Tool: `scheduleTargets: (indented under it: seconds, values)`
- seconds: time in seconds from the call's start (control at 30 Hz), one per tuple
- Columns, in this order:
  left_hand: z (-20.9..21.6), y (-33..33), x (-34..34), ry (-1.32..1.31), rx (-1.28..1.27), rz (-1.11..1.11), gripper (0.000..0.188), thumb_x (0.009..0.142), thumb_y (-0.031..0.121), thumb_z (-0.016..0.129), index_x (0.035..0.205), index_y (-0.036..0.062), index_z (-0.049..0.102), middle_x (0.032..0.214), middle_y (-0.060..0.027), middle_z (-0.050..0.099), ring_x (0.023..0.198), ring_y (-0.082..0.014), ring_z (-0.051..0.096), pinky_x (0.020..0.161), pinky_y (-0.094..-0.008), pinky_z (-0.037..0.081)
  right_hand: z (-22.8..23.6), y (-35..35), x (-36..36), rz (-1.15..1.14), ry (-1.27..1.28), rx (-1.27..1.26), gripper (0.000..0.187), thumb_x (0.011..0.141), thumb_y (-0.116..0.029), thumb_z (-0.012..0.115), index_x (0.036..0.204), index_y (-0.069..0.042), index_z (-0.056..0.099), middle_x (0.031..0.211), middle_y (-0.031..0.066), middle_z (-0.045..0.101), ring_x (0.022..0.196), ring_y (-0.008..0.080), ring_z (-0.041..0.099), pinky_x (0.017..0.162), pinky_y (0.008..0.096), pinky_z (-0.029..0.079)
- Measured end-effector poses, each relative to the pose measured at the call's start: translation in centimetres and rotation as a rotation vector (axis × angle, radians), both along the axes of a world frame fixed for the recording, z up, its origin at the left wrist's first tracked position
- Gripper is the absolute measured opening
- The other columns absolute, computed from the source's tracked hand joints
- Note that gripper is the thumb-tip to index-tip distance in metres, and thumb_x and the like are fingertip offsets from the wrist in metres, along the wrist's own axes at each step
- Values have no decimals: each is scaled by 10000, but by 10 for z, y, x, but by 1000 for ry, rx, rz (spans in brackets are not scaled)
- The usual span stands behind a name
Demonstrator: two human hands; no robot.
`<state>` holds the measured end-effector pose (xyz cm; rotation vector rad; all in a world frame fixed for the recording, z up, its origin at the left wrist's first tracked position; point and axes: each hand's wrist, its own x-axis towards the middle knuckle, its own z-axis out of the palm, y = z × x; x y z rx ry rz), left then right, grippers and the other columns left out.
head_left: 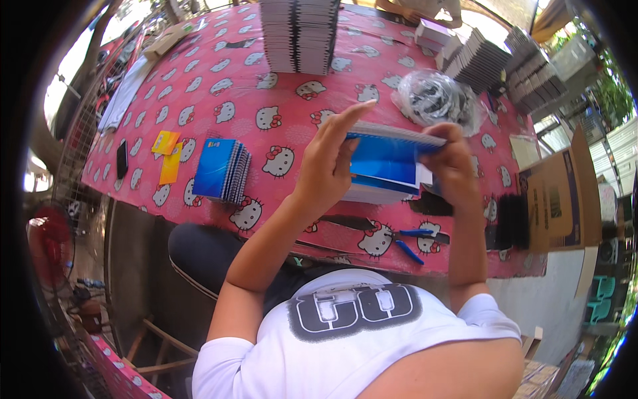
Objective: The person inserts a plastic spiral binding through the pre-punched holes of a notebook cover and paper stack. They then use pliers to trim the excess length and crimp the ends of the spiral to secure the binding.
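A blue-covered notebook (385, 156) is held up over the table between my two hands, its page edges facing up. My left hand (329, 156) grips its left end, thumb on the near side and a finger stretched upward. At the right end, my right hand (454, 159) has its fingers closed on the corner, slightly blurred. Right below lies a pile of blue-topped notebooks (379, 193), partly hidden by the raised one. Blue-handled pliers (415, 245) rest near the table's front edge.
Spiral-bound blue notebooks (216, 169) stand stacked at left, near yellow cards (170, 163) and a phone (122, 159). A tall notebook stack (299, 36) rises behind. Rightward are a plastic bag of black coils (438, 100), black binding strips (512, 221) and a cardboard box (555, 193). Another person (425, 8) sits opposite.
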<state>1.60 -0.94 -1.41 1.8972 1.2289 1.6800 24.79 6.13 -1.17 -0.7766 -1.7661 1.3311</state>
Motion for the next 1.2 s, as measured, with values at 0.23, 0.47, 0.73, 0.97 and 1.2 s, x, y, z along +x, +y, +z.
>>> scheduleTargets:
  seconds: [0.23, 0.47, 0.73, 0.97, 1.2]
  values:
    - [-19, 8, 1, 215, 48, 218, 519, 821, -74, 639, 1284, 86, 470, 1277, -117, 415, 1018, -273, 557, 883, -335, 463, -24, -10, -42, -127, -40, 80, 371, 805, 63, 675, 1081, -55, 456, 990, 27, 533, 942, 105, 515, 844, 259, 431]
    - [-19, 4, -1, -293, -289, -49, 465, 820, -4, 699, 1234, 113, 523, 1162, -118, 512, 1111, -186, 494, 838, -317, 479, -24, -16, -43, -129, -6, -1, 359, 805, 0, 727, 1052, -76, 477, 973, -9, 532, 939, 85, 503, 861, 246, 424]
    - [24, -8, 35, 621, 94, 490, 369, 781, 79, 737, 1138, 117, 649, 1181, -82, 609, 946, -238, 581, 886, -377, 414, -30, -20, -45, -181, -125, 54, 307, 803, -43, 735, 991, -75, 494, 943, 52, 557, 928, 165, 546, 798, 309, 440]
    - [16, 13, 35, 416, 8, 172, 109, 769, 204, 752, 866, 154, 744, 803, 37, 699, 785, -158, 563, 932, -406, 281, -82, 43, 159, -1022, -686, 274, 301, 745, -228, 771, 938, -21, 669, 991, 157, 666, 859, 304, 657, 773, 375, 520]
    - [18, 19, 33, 431, -44, 136, 144, 756, 196, 767, 886, 135, 751, 831, 15, 703, 784, -157, 564, 879, -374, 333, -179, 45, 256, -1126, -986, 137, 207, 808, -75, 638, 1009, -25, 654, 1045, 172, 651, 987, 388, 613, 824, 448, 497]
